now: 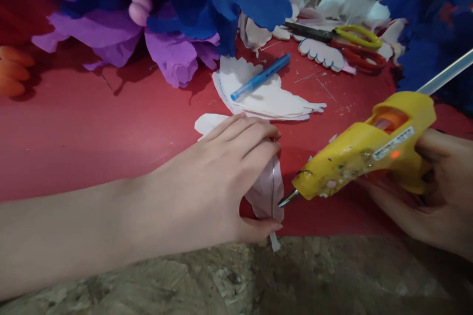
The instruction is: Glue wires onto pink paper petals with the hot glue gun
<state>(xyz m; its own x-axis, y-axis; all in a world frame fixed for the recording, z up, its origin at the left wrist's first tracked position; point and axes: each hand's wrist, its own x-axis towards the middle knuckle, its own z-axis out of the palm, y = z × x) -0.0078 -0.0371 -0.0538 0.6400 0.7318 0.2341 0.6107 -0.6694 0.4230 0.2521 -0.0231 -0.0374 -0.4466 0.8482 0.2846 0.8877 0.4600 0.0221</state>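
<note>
My left hand (225,177) holds a thin white petal-shaped cutout (262,194) against the table near its front edge, fingers curled over the far part and thumb at the near end. A fine wire (273,182) runs lengthwise along the cutout. In my right hand (443,202) is a yellow hot glue gun (343,157), its small light glowing orange. The gun's metal nozzle (288,199) points at the cutout's right edge, close to the wire; whether it touches cannot be made out. A clear glue stick (447,75) sticks out of the gun's back.
Beyond my left hand, a blue pen (260,78) lies on stacked white cutouts (273,101). Scissors (358,38) with yellow and red handles rest among scraps. Large blue (229,0) and purple (99,29) petals fill the back of the red table (92,142). Loose wires (325,89) lie about.
</note>
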